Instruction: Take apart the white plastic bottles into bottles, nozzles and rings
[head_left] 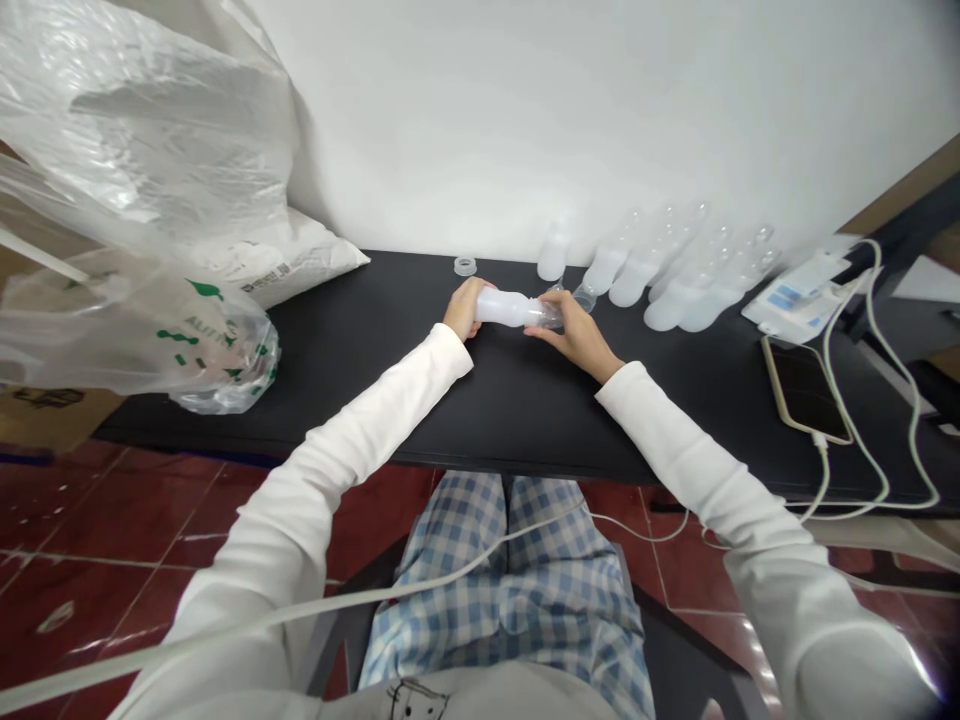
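A frosted white baby bottle (pixel 504 307) is held sideways over the black table, between my two hands. My left hand (pixel 463 308) is closed around its base end. The fingers of my right hand (pixel 574 335) pinch the clear cap (pixel 546 315) at the other end. Whether the cap is fully seated I cannot tell. Just beyond my right hand lies another clear cap (pixel 585 296). A loose translucent ring (pixel 465 266) rests on the table past my left hand. Behind my right hand a separate white bottle (pixel 553 252) stands near the wall.
Several capped bottles (pixel 701 300) are grouped at the right by the wall. Farther right are white-and-blue packets (pixel 799 295), a phone (pixel 806 390) and white cables (pixel 874 320). Plastic bags (pixel 217 350) and a large white sack (pixel 187 150) crowd the left end.
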